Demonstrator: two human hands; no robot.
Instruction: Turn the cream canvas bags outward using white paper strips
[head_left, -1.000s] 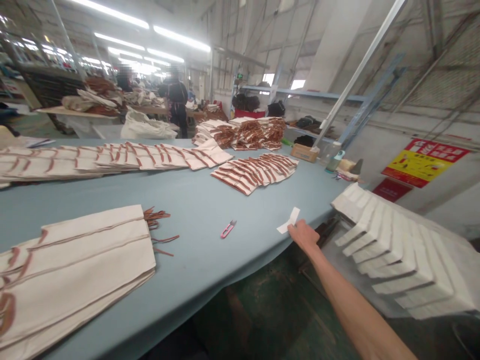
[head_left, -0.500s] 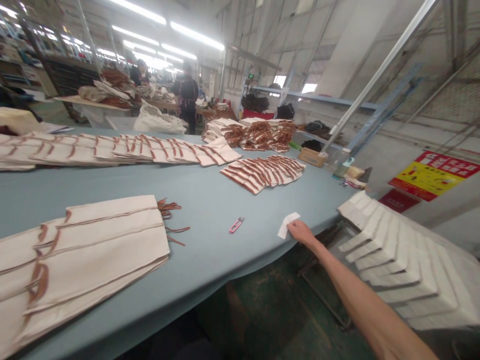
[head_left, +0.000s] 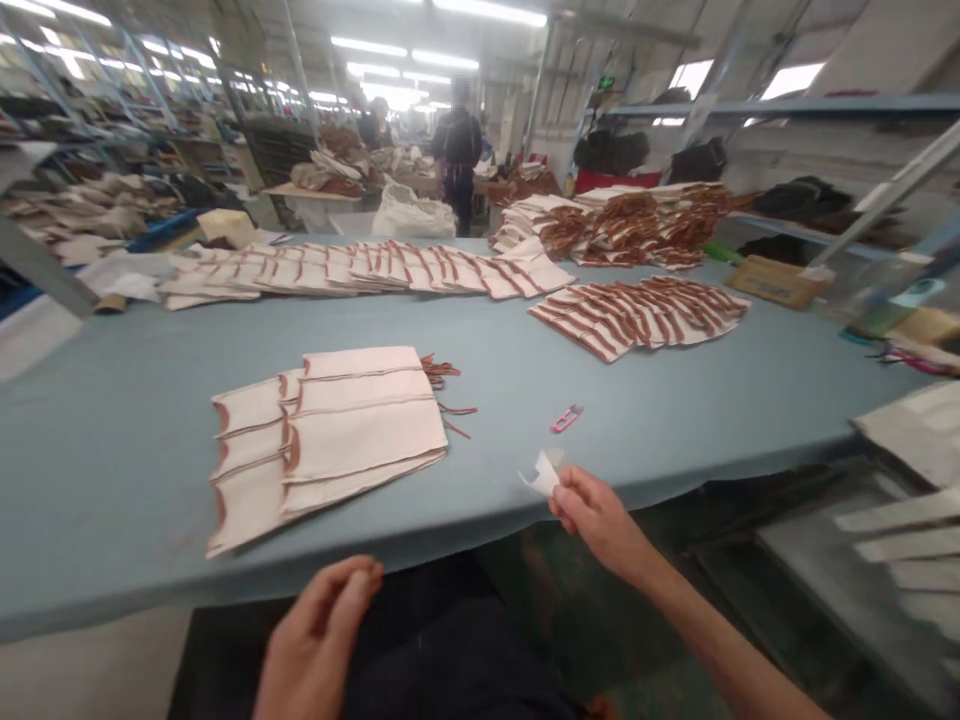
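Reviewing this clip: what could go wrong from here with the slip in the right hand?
1. The right hand pinches the small white slip by one end only, close to the near edge of the table. It could slide free and drop off the table.
2. The pink snips lie loose on the table just beyond that hand, so a careless reach might catch the blades.

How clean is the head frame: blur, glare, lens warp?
Head view: ceiling strip lights blown out; wide-angle bend curves the table edge; white stacks at right smeared; left hand soft; right hand, paper slip and fabric stack fairly sharp; shadows faint.
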